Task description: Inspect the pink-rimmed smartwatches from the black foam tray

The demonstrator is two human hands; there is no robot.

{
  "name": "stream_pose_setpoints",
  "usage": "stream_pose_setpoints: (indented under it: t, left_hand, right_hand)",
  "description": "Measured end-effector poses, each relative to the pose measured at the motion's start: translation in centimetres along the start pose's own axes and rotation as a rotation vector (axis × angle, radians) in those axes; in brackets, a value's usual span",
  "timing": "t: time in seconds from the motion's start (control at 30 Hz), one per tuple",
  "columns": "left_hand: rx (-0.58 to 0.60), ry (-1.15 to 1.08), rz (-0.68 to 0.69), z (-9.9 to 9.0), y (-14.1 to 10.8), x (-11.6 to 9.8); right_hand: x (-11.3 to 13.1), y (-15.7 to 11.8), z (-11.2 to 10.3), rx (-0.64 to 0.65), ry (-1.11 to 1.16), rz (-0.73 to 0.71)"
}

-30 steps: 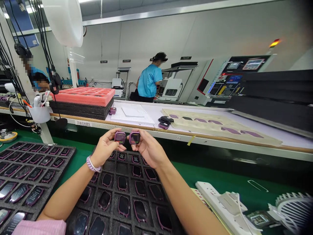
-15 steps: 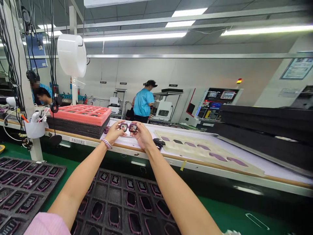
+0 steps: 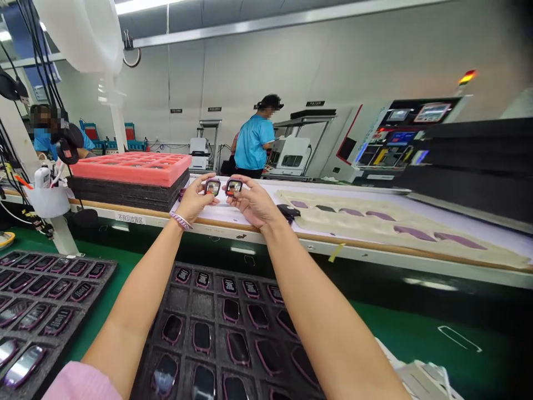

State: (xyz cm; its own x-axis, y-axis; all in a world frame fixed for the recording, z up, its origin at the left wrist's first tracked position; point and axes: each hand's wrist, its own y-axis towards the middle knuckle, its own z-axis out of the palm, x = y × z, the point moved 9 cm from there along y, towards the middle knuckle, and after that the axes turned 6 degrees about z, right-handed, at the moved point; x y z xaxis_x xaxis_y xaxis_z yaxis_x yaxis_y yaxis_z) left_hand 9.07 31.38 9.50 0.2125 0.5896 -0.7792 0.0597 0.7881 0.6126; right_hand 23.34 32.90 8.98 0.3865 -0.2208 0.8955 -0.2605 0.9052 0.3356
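My left hand (image 3: 195,201) grips a small smartwatch case (image 3: 212,187) with a dark screen and purple frame, held upright between thumb and fingers. Beside it, a matching watch case (image 3: 234,188) is pinched in my right hand (image 3: 257,204). Both screens face me and catch reflections; a small gap separates them. The hands are raised over the front edge of a white shelf (image 3: 258,225). Below my forearms lies a black foam tray (image 3: 180,300) with several watch cases in its pockets, some screens showing white text.
Another filled watch tray (image 3: 89,303) lies at left on the green bench (image 3: 144,244). On the shelf stand red foam (image 3: 166,176) over black trays, a cream sheet (image 3: 353,239) bearing purple strips, and black foam stacks (image 3: 478,172). A white pen cup (image 3: 49,201) hangs left. A co-worker (image 3: 252,141) stands behind.
The view has tipped downward and moved closer, so the shelf, spool and co-worker appear larger and higher. Both hands still hold the two watch cases side by side.
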Motion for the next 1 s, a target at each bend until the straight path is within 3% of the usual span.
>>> stream_pose_setpoints:
  t: [0.2,1.0]
  left_hand:
    - [0.038,0.034,0.058,0.04,0.13,0.0]
    - [0.036,0.06,0.069,0.29,-0.1,-0.66]
  right_hand:
    - [0.05,0.11,-0.33,0.02,-0.05,-0.036]
    - [0.32,-0.59,0.38,0.089,-0.048,-0.046]
